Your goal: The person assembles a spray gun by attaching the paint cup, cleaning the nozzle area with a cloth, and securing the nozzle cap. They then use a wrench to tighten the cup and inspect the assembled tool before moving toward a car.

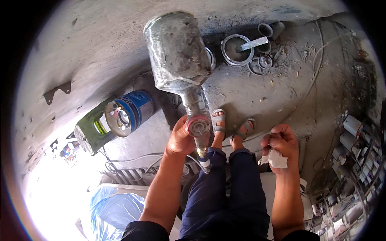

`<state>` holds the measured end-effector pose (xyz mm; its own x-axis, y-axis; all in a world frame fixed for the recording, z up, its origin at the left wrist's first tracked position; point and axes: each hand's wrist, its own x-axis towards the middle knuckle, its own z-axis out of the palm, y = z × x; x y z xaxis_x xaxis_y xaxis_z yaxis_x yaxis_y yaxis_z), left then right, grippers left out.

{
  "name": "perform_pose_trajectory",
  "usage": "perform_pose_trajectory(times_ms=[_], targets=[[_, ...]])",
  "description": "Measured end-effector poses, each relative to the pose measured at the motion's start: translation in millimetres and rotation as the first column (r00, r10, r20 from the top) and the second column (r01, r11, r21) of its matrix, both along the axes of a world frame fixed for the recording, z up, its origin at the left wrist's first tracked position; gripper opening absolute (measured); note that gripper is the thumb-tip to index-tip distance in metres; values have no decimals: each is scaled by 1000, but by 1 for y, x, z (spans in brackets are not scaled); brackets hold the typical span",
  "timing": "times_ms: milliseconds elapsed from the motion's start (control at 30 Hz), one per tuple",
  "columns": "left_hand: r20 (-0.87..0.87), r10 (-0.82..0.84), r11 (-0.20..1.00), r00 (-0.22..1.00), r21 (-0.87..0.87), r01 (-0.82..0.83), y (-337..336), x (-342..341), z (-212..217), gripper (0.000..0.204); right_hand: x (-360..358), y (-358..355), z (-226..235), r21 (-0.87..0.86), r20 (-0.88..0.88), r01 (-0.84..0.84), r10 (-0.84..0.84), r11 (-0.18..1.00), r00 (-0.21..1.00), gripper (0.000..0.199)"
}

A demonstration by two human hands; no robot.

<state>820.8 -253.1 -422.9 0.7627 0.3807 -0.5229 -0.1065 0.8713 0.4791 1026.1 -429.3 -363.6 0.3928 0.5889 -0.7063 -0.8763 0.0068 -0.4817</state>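
My left hand (180, 136) is closed round the body of a spray gun (199, 125), which I hold up in front of me. On top sits its large grey-stained cup (175, 50), wrapped in wrinkled clear film. The gun's round reddish front faces up, and a hose fitting (204, 161) hangs below my hand over my thigh. My right hand (282, 141) is off to the right, apart from the gun. Its fingers are curled, with a crumpled white paper wipe (276, 159) held against the palm.
Left stands a blue can (138, 106) beside a green box-shaped container (89, 130). Beyond my feet are a round tub (237, 60) with a flat stick (253, 43) across it and several smaller cups. A cable (315, 76) trails on the floor; cluttered items (354, 140) line the right.
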Motion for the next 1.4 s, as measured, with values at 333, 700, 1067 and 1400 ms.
perform_pose_trajectory(times_ms=[333, 700, 1067, 1400], targets=[[118, -22, 991, 993, -125, 37, 2, 9, 5, 68, -10, 14, 1, -110, 84, -56, 65, 992, 994, 12], [92, 1, 976, 996, -219, 19, 6, 12, 4, 86, -16, 19, 0, -94, 120, -187, 198, 978, 973, 21], [-108, 34, 989, 994, -136, -49, 5, 39, 18, 49, -7, 30, 4, -268, 276, -120, 195, 956, 941, 15], [-275, -190, 949, 942, 196, 248, -11, 49, 18, 42, -2, 57, 31, -387, 847, -271, 455, 882, 273, 15]])
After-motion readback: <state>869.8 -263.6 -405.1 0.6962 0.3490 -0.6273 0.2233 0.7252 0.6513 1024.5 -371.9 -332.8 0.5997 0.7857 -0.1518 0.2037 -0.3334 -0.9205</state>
